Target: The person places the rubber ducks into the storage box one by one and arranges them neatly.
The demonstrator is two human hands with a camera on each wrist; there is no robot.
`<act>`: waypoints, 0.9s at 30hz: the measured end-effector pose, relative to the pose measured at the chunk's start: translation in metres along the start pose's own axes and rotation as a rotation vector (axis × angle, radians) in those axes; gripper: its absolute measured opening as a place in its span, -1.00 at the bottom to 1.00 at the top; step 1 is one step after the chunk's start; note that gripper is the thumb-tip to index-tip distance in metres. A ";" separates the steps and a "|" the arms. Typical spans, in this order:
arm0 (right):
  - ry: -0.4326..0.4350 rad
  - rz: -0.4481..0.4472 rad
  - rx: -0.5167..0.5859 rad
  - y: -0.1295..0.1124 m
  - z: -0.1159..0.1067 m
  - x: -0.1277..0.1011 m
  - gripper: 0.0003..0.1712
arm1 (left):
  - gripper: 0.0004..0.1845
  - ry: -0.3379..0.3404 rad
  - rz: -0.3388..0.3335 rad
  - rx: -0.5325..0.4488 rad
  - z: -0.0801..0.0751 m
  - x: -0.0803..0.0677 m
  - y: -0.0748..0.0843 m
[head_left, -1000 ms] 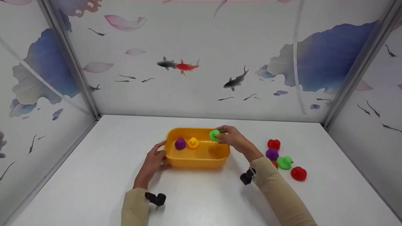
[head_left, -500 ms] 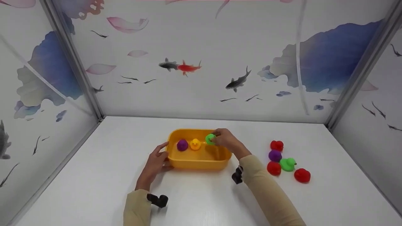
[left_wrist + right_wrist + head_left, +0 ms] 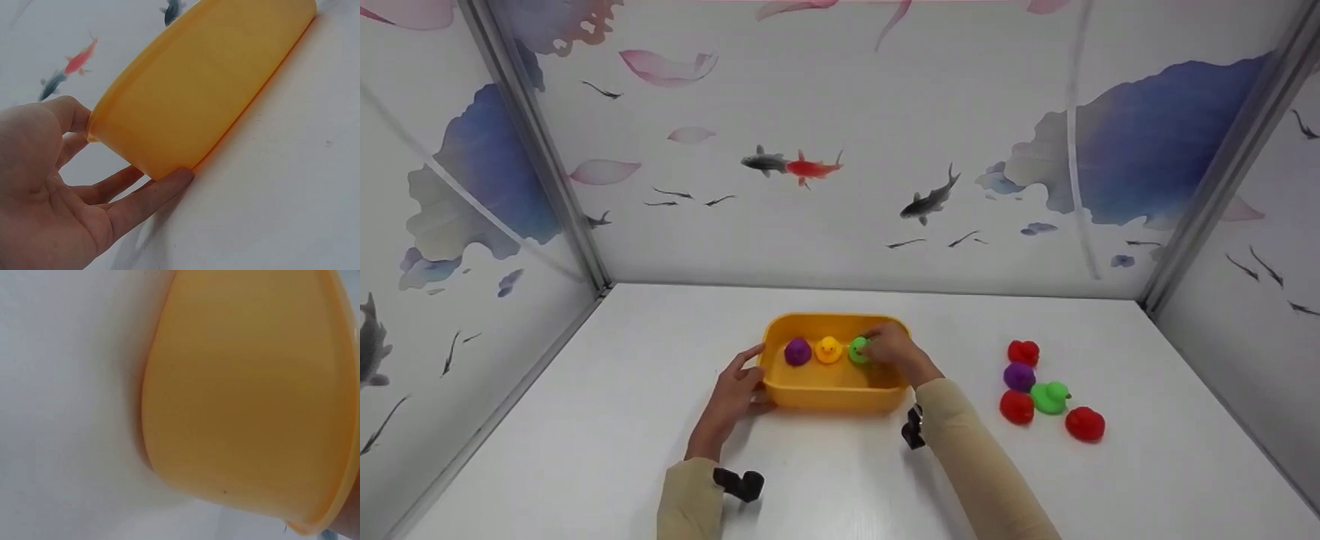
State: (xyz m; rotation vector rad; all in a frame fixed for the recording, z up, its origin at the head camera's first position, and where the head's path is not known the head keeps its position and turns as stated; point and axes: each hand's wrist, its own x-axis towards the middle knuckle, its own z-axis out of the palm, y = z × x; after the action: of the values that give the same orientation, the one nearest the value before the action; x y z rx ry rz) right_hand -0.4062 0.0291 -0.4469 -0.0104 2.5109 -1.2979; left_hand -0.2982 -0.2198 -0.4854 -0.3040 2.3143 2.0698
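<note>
No brand, label or writing can be read on anything here; the walls carry only painted fish, petals and blue lotus leaves.

The green duck (image 3: pixel 858 350) is a small, rounded toy of bright green with a smooth, rubbery look. It sits low inside the yellow tub (image 3: pixel 829 394), at the right end of a row, just beside a yellow duck (image 3: pixel 829 349), which has a purple duck (image 3: pixel 797 351) on its other side. The right hand (image 3: pixel 891 349) reaches over the tub's right rim, and its grip is pinched on the green duck with curled fingers. The right wrist view shows only the tub's outer wall, so the fingertips themselves are hidden there.

The tub is a shallow, rounded-rectangle basin of smooth, glossy yellow-orange plastic with a rolled lip. It stands on the white surface (image 3: pixel 585 435), which has a faint wood-grain texture. The left hand (image 3: pixel 733 395) rests against the tub's left end with its grip spread: in the left wrist view the thumb (image 3: pixel 70 112) meets the rim and the straight fingers (image 3: pixel 152 194) lie along the base of the wall.

Well apart to the right, on the surface, is a loose cluster of the same toys: three red ducks (image 3: pixel 1023 352), a second purple duck (image 3: pixel 1019 376) and a second green duck (image 3: pixel 1050 397), some touching one another. Both sleeves are beige, with a black camera mount at each wrist.
</note>
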 end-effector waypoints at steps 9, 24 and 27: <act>0.010 0.029 0.059 -0.004 0.004 0.001 -0.55 | -0.43 -0.004 0.015 -0.005 0.000 0.000 0.001; -0.009 0.019 0.118 0.001 0.010 0.000 -0.53 | -0.43 0.010 0.005 0.020 0.000 -0.001 -0.006; -0.001 0.007 0.083 -0.002 0.004 -0.005 -0.52 | -0.44 0.008 0.017 0.023 0.000 -0.001 -0.003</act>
State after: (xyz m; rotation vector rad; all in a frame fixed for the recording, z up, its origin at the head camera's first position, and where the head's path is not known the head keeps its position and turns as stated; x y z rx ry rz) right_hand -0.4010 0.0251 -0.4462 0.0158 2.4522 -1.3978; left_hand -0.2970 -0.2196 -0.4887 -0.2939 2.3518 2.0515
